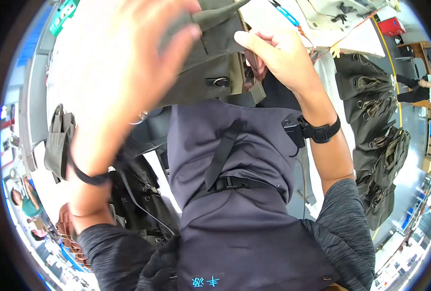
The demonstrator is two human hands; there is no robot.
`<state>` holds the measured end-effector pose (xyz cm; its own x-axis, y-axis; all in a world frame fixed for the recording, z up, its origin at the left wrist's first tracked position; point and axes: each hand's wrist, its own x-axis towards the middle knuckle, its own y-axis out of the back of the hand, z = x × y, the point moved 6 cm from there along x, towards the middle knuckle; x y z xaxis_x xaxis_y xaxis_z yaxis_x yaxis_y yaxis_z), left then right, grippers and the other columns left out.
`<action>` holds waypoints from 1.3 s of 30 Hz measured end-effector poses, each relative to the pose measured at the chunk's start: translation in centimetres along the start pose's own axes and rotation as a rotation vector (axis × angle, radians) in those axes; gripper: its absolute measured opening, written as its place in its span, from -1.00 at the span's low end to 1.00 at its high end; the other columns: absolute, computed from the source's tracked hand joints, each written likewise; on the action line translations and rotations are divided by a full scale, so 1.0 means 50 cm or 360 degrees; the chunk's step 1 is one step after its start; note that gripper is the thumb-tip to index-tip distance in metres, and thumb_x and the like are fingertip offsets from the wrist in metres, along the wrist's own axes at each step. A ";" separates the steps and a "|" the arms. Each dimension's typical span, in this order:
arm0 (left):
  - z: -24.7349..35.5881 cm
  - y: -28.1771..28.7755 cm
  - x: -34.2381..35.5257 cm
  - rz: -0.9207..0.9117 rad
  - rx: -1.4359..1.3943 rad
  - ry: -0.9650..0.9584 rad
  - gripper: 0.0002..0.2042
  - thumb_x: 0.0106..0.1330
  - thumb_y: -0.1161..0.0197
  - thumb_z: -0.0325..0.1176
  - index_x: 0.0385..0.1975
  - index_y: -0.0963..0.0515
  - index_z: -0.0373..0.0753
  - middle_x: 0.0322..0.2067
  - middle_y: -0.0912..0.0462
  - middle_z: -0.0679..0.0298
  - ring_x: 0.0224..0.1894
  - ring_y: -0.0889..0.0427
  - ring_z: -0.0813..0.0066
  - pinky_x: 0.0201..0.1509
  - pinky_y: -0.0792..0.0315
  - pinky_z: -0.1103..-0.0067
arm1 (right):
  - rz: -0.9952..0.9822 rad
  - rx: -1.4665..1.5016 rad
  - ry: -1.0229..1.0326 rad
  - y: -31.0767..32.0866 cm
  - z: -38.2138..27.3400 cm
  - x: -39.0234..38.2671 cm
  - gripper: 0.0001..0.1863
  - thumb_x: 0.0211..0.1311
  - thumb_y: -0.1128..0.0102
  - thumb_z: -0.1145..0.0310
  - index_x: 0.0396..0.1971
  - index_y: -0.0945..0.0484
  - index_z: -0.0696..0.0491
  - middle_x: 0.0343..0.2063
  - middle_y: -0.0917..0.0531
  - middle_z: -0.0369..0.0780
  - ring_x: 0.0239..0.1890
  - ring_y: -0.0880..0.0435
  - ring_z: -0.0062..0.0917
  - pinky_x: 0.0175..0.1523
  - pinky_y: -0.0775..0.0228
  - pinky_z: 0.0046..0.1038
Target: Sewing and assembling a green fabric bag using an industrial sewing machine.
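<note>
An olive-green bag [186, 85] lies at the table's edge in front of me, with a small metal D-ring tab [218, 82] on its near face. My right hand [278, 56] pinches its brass-toothed zipper [243, 29] at the right side, thumb on top. A short olive tab [258, 92] hangs below those fingers. Over the bag's left part is my left hand [150, 48], smeared by motion. An olive strap [220, 17] runs between its thumb and fingers; whether they grip it is unclear.
Blue thread snips [287, 13] lie beyond my right hand, near a sewing machine bed [334, 17]. Several olive bags [370, 116] hang along the right side. Another bag [60, 140] is at the left, with dark strapped pieces [140, 194] below. People are in the background.
</note>
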<state>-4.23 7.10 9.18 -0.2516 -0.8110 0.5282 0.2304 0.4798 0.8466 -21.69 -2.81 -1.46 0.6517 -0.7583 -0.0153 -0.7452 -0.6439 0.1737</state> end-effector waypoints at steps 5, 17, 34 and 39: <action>0.101 -0.097 -0.082 0.0280 -0.0125 0.0075 -0.59 0.04 -0.52 -0.50 -0.08 -0.58 -0.18 0.07 -0.65 0.28 0.19 -0.55 0.12 0.28 -0.35 0.32 | 0.0063 0.0770 -0.0145 -0.036 0.008 -0.003 -0.66 0.38 -0.30 0.22 -0.49 -0.68 0.17 -0.64 -0.64 -0.28 -0.70 -0.52 -0.65 -0.57 -0.34 -0.58; 0.055 -0.090 -0.059 0.0589 0.0087 -0.0163 -0.84 0.17 -0.49 -0.44 -0.32 -0.66 -0.03 -0.27 -0.78 0.54 -0.23 -0.71 0.59 0.09 -0.34 0.51 | 0.0196 0.1174 -0.0227 -0.093 0.014 -0.007 -0.67 0.41 -0.29 0.19 -0.50 -0.65 0.09 -0.71 -0.56 -0.36 -0.76 -0.41 -0.74 -0.64 -0.21 -0.64; 0.042 -0.100 -0.080 0.0543 0.0026 -0.0127 -0.81 0.14 -0.52 -0.46 -0.29 -0.69 -0.06 -0.26 -0.77 0.49 -0.23 -0.71 0.55 0.18 -0.35 0.46 | 0.0248 0.1079 -0.0169 -0.111 0.031 -0.010 -0.64 0.43 -0.29 0.10 -0.50 -0.59 0.03 -0.73 -0.46 -0.47 -0.73 -0.32 -0.84 -0.62 -0.05 -0.68; 0.048 -0.101 -0.072 0.0557 0.0063 -0.0223 -0.83 0.13 -0.53 -0.46 -0.33 -0.70 -0.09 -0.27 -0.78 0.48 -0.28 -0.72 0.54 0.13 -0.37 0.49 | 0.0309 0.0877 -0.0091 -0.101 0.037 0.000 -0.59 0.44 -0.24 0.13 -0.57 -0.56 0.09 -0.74 -0.41 -0.43 -0.70 -0.27 -0.82 -0.58 -0.04 -0.63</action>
<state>-6.76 8.41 3.15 -0.2906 -0.5435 0.7875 0.2896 0.7345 0.6137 -18.20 0.27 -4.16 0.4985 -0.8622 -0.0901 -0.8238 -0.4388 -0.3588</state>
